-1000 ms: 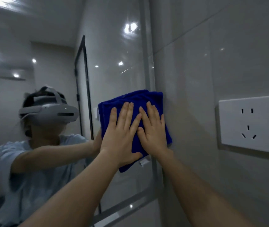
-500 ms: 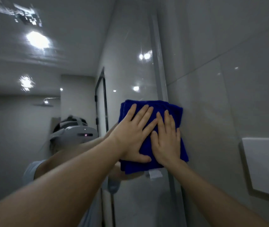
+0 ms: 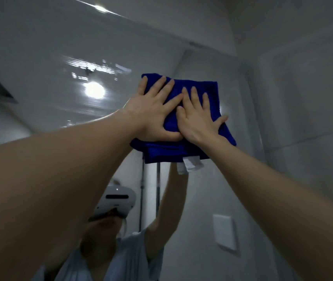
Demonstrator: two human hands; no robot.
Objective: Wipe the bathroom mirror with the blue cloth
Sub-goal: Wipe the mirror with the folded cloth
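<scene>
We press the folded blue cloth (image 3: 171, 153) flat against the mirror (image 3: 50, 57), above our reflected headset (image 3: 117, 201). Our 2 hands lie on it touching, left hand (image 3: 153, 110) beside right hand (image 3: 198, 122), fingers (image 3: 157, 86) straight and spread wide. A white tag (image 3: 189, 164) hangs below.
</scene>
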